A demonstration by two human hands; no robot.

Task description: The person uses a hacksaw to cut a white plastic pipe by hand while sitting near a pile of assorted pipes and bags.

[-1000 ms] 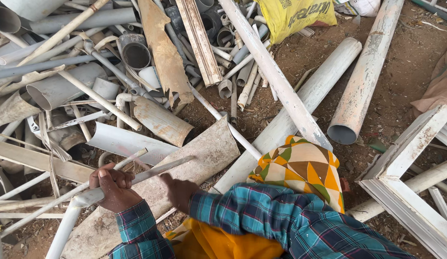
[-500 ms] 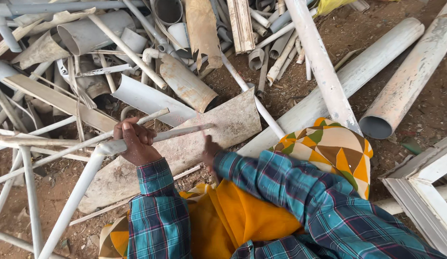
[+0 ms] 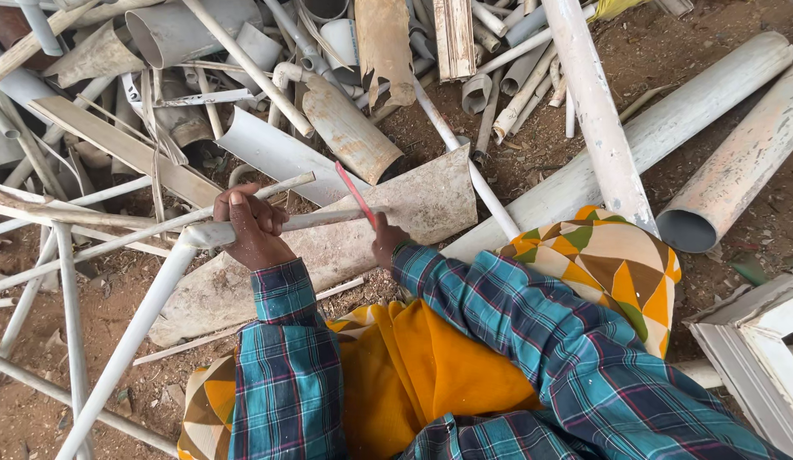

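On bare dirt strewn with scrap pipes, the left hand (image 3: 253, 228) grips a thin white pipe (image 3: 328, 218) while the right hand (image 3: 386, 247), closed on a red blade (image 3: 356, 194), saws it, uncut as yet.

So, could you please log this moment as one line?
left hand: gripping thin white plastic pipe | right hand: holding thin red blade on it

**Dirt ground, scrap plastic pile**

Bare brown dirt ground (image 3: 490, 158) carries all. Heap of grey-white pipes (image 3: 345, 128) at 11–12 o'clock, two large pipes (image 3: 729, 179) at 2, flat dirty sheet (image 3: 328, 255) centre, thin rods (image 3: 73, 281) at 9, white frame (image 3: 754, 332) at 4.
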